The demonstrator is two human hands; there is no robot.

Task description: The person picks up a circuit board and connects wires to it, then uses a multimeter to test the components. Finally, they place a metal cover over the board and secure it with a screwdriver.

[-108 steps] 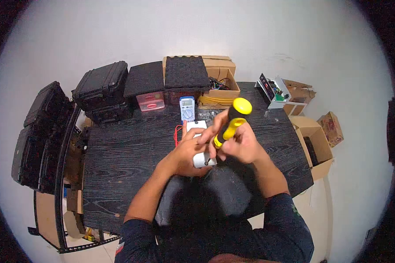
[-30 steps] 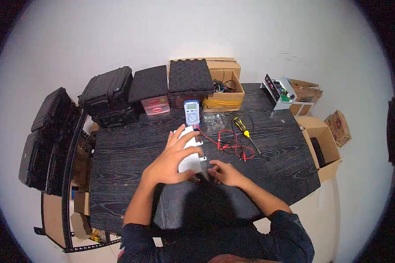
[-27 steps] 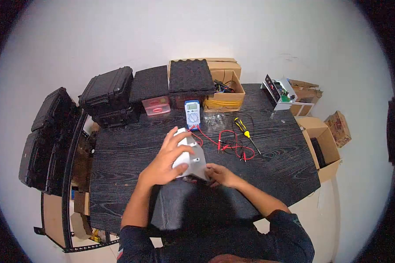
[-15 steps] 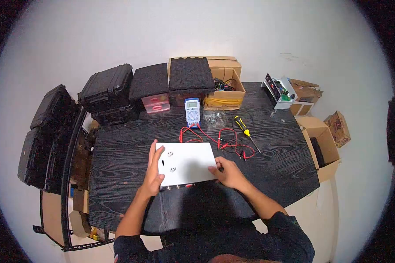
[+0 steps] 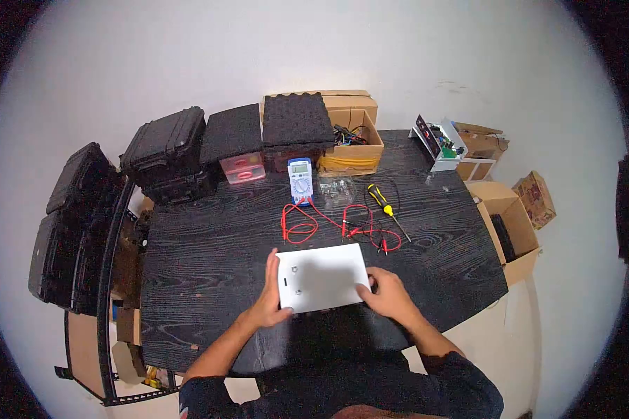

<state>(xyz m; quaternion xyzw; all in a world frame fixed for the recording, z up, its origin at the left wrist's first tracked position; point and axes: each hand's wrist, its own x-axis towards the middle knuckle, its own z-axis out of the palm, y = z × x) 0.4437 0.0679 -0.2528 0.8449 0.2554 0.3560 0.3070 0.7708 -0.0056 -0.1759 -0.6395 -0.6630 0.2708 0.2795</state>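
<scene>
Both hands grip a white rectangular metal enclosure [image 5: 325, 279] above the near middle of the dark table. Its flat white face points up, with two small metal fittings and a dark slot near the left end. My left hand [image 5: 269, 297] is closed around the left edge, thumb at the lower corner. At the right edge, my right hand [image 5: 386, 292] pinches the side with its thumb on top. Beyond the enclosure lies a blue-and-white multimeter [image 5: 300, 183] with red test leads [image 5: 299, 227]. A yellow-and-black screwdriver [image 5: 384, 204] rests right of it.
A bag of small parts [image 5: 337, 190] lies beside the multimeter. Behind stand a cardboard box with cables [image 5: 353, 162], foam-topped drawers [image 5: 243, 170] and black cases [image 5: 164, 143]. An opened white housing with circuit boards [image 5: 444, 143] sits at the table's [image 5: 440, 244] back right.
The enclosure has moved right and toward me in both hands. Its near side with connectors, visible before, is now out of sight. More of the red leads shows.
</scene>
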